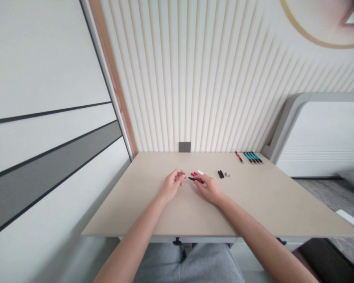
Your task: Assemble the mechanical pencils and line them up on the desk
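Note:
Both my hands rest near the middle of a beige table (pixel 253 204). My left hand (pixel 172 184) is closed in a pinch on a thin small piece that I cannot make out. My right hand (pixel 209 188) is closed on a black pen part (pixel 192 179) whose tip points toward the left hand. Just behind the hands lie red pen parts (pixel 194 173) and a white piece (pixel 200 172).
Small black pen parts (pixel 221 174) and tiny pieces (pixel 227 174) lie to the right of the hands. At the table's far right edge lie a red pen (pixel 239 157) and several teal pens (pixel 253 157). A wall socket (pixel 184 147) sits behind the table.

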### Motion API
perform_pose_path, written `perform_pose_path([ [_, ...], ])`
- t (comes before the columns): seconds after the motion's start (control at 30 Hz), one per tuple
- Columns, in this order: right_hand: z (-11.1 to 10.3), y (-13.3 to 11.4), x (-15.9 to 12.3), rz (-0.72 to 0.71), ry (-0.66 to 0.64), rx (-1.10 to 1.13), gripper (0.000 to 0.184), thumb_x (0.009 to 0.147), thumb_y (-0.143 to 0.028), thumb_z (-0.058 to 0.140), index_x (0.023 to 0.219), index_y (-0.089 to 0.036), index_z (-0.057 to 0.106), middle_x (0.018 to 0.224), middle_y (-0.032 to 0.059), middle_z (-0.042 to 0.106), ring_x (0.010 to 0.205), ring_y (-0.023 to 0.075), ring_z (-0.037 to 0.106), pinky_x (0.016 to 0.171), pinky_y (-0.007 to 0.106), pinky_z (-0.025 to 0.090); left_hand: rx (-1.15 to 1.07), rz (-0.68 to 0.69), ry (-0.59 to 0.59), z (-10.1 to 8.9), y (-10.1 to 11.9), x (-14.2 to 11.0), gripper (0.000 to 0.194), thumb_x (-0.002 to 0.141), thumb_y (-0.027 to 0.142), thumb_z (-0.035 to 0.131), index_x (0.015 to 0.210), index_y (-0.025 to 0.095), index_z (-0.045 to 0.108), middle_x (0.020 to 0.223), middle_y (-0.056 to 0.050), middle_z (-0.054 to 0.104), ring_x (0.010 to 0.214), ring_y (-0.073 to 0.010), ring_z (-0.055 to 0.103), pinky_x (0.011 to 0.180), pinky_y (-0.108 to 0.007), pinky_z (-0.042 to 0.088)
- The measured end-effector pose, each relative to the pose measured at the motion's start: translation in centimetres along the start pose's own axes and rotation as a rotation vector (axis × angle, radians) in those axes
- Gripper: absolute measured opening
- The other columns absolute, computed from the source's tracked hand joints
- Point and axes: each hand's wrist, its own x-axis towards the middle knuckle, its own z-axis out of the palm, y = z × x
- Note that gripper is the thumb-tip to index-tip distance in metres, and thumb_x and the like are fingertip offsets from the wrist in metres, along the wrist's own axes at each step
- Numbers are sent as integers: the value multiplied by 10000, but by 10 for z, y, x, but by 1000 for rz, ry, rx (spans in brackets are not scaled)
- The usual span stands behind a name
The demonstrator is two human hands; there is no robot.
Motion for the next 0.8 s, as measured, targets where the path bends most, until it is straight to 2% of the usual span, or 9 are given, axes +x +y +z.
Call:
perform_pose_path([
  [0.13, -1, -2, 0, -18, 2, 8, 240, 896, -265, 532, 1087, -214, 667, 980, 76, 707, 866, 195, 635, 829, 359, 496, -7, 4, -17, 0, -1, -3, 248, 858, 403, 567, 932, 167, 546, 899, -39, 669, 581, -88, 517, 591, -225, 434],
  [0.57, 1, -5, 0, -44, 10, 23, 221, 888, -268, 547, 1068, -221, 666, 945, 55, 716, 873, 193, 649, 870, 379, 494, -17, -10, -20, 0, -4, -3, 256, 847, 409, 586, 935, 169, 585, 915, -33, 655, 620, -96, 520, 613, -222, 422],
  [0.8, 1, -6, -1, -64, -28, 28, 222, 894, -259, 545, 1081, -230, 661, 967, 64, 713, 1004, 215, 643, 949, 394, 460, 31, -17, -55, -1, -6, -3, 240, 843, 386, 600, 937, 166, 602, 713, 19, 579, 600, -103, 505, 583, -217, 384],
])
